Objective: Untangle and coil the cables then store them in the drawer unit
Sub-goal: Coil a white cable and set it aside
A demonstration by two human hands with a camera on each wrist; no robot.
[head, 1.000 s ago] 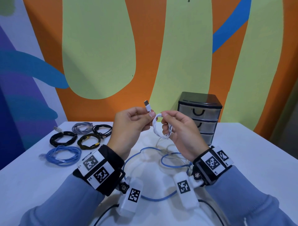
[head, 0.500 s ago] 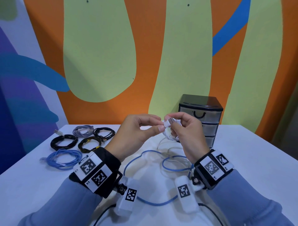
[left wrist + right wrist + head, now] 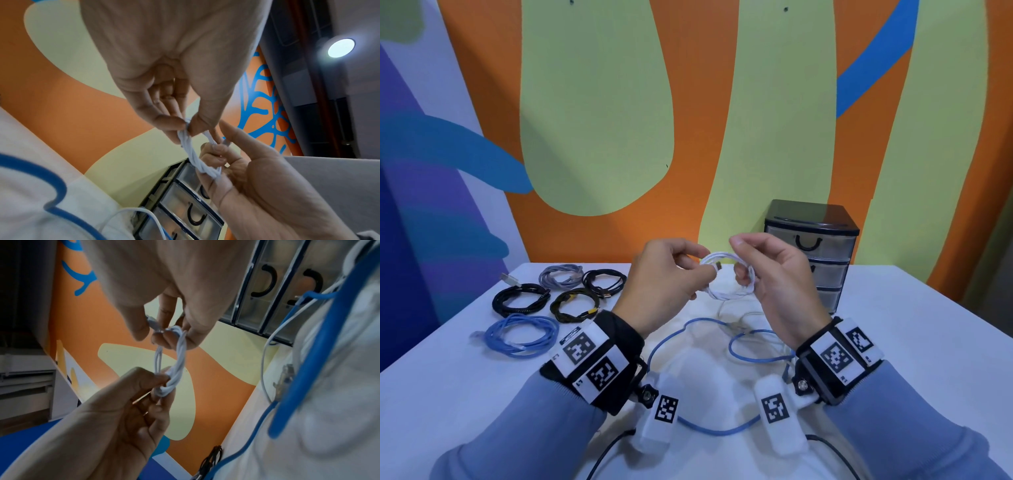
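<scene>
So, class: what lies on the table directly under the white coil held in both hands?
Under the white coil, held by the left hand and right hand, loose blue cable and thin white cable lie tangled on the table. The wrists hide part of them.

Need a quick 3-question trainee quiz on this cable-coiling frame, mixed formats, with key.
1. True or false: both hands hold the white cable coil.
2. How many coiled cables lie on the table at the left? A) three B) five C) seven
3. Fill in: the drawers of the drawer unit are all ____.

Key: 1 true: the left hand and the right hand each pinch it. 2 B. 3 closed.
</scene>
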